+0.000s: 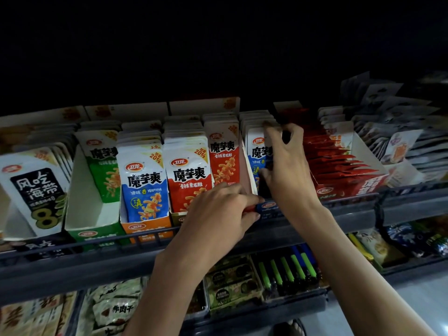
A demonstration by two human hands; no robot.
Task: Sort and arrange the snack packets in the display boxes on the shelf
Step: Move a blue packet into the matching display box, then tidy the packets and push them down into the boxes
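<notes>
Left hand point(218, 209) grips the display box point(245, 170) at the shelf's point(351, 214) front edge. Right hand point(286, 163) clasps blue packets point(257, 151), probably light and slick, best held by their edges.

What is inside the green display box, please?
In the green display box, green packets stand at the back, the front bare. The first packet covers the rest except their tops.
</notes>
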